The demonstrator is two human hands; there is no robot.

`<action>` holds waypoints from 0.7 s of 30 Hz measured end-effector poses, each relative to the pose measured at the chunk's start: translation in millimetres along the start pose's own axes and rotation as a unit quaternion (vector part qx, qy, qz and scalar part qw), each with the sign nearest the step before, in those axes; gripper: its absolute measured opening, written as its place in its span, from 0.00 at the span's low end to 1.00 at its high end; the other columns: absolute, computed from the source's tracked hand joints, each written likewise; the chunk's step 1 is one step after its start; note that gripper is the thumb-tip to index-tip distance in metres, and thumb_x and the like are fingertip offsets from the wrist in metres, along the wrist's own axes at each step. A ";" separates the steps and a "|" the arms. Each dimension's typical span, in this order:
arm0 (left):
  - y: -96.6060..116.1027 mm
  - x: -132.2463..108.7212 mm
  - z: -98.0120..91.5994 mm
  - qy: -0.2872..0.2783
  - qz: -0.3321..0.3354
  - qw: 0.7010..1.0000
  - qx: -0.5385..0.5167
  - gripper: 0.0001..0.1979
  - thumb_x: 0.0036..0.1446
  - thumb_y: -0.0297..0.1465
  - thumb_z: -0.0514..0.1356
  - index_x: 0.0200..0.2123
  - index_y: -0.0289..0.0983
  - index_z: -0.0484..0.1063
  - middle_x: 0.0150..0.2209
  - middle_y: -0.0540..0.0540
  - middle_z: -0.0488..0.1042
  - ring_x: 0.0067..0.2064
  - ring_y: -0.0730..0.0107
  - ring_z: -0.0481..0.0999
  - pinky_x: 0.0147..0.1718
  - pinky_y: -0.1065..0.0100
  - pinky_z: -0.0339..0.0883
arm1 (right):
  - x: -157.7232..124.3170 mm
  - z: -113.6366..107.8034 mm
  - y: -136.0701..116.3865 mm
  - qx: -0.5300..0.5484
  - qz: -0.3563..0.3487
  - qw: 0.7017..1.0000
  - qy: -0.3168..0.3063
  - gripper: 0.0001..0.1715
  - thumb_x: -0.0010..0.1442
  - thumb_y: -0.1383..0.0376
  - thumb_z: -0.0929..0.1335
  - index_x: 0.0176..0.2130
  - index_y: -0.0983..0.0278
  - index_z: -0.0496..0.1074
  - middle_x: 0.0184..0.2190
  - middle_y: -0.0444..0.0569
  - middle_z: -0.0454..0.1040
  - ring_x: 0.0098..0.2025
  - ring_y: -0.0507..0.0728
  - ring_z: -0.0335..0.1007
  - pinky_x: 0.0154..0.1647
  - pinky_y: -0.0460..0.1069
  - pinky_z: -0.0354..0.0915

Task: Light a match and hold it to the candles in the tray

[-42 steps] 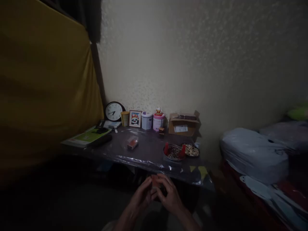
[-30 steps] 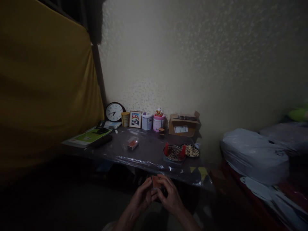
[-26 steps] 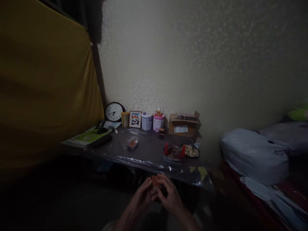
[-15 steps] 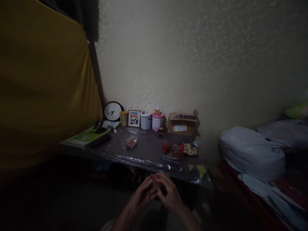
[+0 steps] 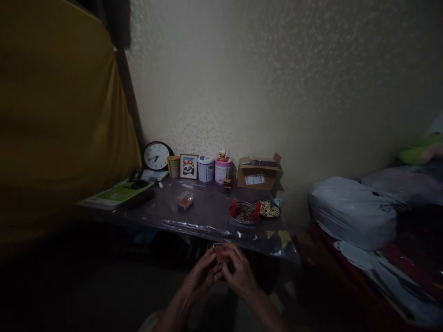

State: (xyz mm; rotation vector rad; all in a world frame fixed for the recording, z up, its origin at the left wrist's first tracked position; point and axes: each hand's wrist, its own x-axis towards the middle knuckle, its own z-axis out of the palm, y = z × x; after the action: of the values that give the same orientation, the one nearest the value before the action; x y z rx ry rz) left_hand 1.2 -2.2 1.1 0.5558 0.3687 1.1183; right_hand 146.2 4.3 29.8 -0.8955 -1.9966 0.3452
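Observation:
Just in front of the table edge, a small reddish matchbox is held between my two hands. My left hand is closed around its left side, with the thumb near the upper edge. Fingers of my right hand grip the right side and partly cover the box. A pale and dark strip shows at the box's top end; dim light hides its detail. On the table lies a similar reddish pack in clear wrap. Farther right are a round dish with dark bits and two red upright pieces, and a dish of pale sticks.
Along the wall stand a clock, a yellow cup, a panda picture frame, two tins, and an opened cardboard box. A green-covered book lies left on the plastic-covered table. White bags sit at right.
The view has shifted slightly, so the table items sit a little farther left and higher. Both hands stay on the matchbox; a pale and dark strip now shows at its top end.

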 end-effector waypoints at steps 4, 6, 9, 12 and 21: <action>0.6 -1.2 1.7 0.001 0.004 1.000 -0.011 0.12 0.55 0.29 0.55 0.44 0.39 0.69 0.42 0.46 0.74 0.40 0.66 0.75 0.41 0.66 0.64 | 0.8 -2.0 -1.4 -0.005 -0.007 1.000 -0.009 0.16 0.51 0.75 0.61 0.39 0.60 0.67 0.44 0.49 0.69 0.47 0.55 0.67 0.47 0.50 0.65; 0.7 -1.5 2.8 0.001 0.002 1.000 -0.011 0.12 0.55 0.29 0.56 0.44 0.40 0.69 0.41 0.46 0.75 0.39 0.67 0.75 0.40 0.66 0.64 | 1.0 -2.6 -3.0 -0.015 -0.007 1.000 -0.004 0.15 0.51 0.75 0.61 0.38 0.60 0.67 0.43 0.49 0.70 0.46 0.55 0.67 0.47 0.50 0.64; 0.8 -1.3 4.3 -0.002 -0.002 1.000 -0.002 0.13 0.55 0.29 0.56 0.44 0.39 0.68 0.41 0.45 0.75 0.38 0.68 0.75 0.37 0.68 0.64 | 1.1 -1.7 -5.2 -0.033 0.005 0.999 0.010 0.13 0.51 0.74 0.62 0.36 0.60 0.67 0.40 0.49 0.70 0.44 0.56 0.67 0.45 0.51 0.65; 0.9 -1.1 4.4 -0.005 -0.007 1.000 0.003 0.14 0.55 0.30 0.56 0.45 0.39 0.68 0.43 0.44 0.74 0.37 0.68 0.75 0.38 0.67 0.64 | 1.8 -0.2 -5.9 -0.043 0.015 0.999 0.015 0.12 0.50 0.74 0.62 0.34 0.60 0.66 0.39 0.49 0.69 0.43 0.56 0.67 0.44 0.51 0.65; 5.1 -4.8 8.2 -0.003 -0.012 0.999 -0.030 0.12 0.55 0.27 0.54 0.44 0.38 0.69 0.41 0.45 0.75 0.38 0.67 0.75 0.40 0.65 0.64 | 1.8 -4.5 -4.9 0.008 0.025 0.999 -0.027 0.12 0.52 0.74 0.62 0.37 0.60 0.66 0.44 0.48 0.68 0.47 0.55 0.65 0.47 0.49 0.63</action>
State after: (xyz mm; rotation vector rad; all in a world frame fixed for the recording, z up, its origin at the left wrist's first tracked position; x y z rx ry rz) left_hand 0.0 -6.9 10.7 0.5004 0.3352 1.1021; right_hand 147.0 1.7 36.1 -0.9367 -2.0207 0.4176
